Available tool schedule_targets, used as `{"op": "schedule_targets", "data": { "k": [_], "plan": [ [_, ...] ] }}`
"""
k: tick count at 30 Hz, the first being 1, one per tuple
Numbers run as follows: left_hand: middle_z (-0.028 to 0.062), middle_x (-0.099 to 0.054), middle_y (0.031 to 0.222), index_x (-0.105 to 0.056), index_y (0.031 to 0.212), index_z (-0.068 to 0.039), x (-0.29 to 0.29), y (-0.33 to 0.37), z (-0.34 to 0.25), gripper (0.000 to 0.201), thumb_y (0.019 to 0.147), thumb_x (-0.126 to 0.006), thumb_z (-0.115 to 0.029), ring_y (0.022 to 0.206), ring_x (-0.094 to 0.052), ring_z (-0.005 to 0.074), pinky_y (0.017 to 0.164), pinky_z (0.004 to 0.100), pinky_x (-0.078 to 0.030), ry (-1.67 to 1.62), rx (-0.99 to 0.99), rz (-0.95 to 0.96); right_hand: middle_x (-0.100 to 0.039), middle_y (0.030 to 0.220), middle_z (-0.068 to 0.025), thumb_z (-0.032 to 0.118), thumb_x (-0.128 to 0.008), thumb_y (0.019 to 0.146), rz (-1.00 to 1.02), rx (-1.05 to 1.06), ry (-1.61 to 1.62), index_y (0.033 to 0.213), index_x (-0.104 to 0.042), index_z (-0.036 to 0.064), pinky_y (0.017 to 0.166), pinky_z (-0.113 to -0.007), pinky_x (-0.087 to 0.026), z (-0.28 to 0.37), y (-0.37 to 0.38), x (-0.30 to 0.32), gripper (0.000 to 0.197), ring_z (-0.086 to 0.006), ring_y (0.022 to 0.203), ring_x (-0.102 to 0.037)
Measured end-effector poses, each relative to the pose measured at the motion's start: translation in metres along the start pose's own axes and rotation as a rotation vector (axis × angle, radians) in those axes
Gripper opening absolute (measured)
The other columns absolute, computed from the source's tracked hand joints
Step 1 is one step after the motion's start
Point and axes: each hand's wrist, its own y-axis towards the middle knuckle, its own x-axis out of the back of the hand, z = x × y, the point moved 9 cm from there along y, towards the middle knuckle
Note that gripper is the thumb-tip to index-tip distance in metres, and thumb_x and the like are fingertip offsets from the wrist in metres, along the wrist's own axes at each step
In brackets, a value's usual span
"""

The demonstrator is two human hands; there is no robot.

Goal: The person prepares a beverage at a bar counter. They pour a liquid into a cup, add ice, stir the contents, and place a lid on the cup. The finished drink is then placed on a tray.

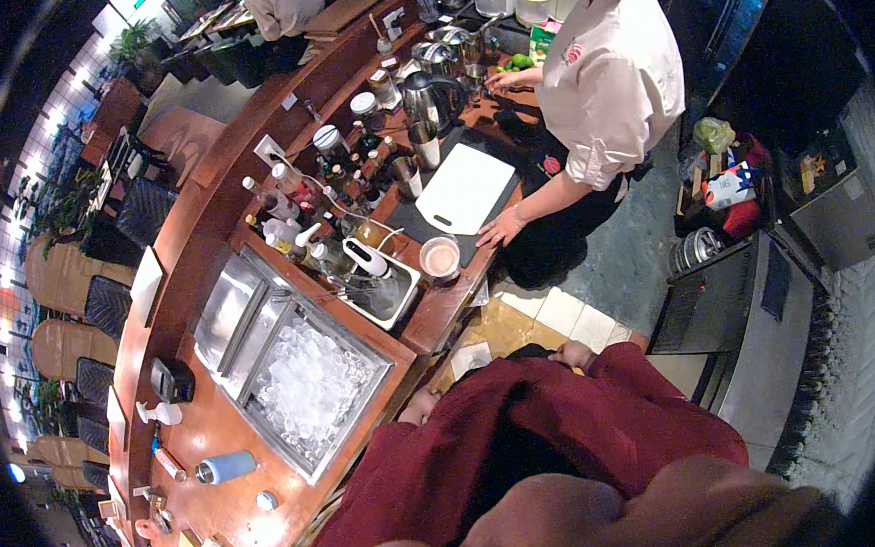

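My left hand (422, 407) is low in front of my body, beside the wooden counter's near edge, partly covered by my dark red sleeve. My right hand (573, 356) rests close to my waist at the front of my dark clothing, with a bit of yellow just below it. The fingers of both hands are too small and hidden to read, and no held thing shows. Nearest to my left hand is a steel ice bin (395, 361) filled with ice cubes (309, 382). Ahead, a cup of light brown drink (440, 259) stands at the counter corner.
A co-worker (607, 93) in a pale shirt stands ahead, one hand by a white cutting board (467, 187). Bottles (346, 174), a black kettle (427, 99) and a white-handled appliance (364, 256) in a tub crowd the counter. A blue bottle (226, 468) lies left.
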Motion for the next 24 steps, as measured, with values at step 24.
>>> {"op": "schedule_targets", "data": {
  "k": [24],
  "plan": [
    [0.014,-0.065,0.085,-0.059,0.096,-0.003,-0.012,0.0,0.055,0.027,0.085,-0.06,-0.028,0.072,-0.062,0.0266,0.07,0.038,-0.05,-0.313,-0.048,-0.048,-0.067,0.098,-0.0203,0.052,-0.053,0.086,-0.171,-0.096,-0.084,0.1,-0.066,0.0011,0.082,-0.046,-0.048,-0.018,0.004,0.048,0.055,-0.0376,0.095,-0.063]
  ]
}}
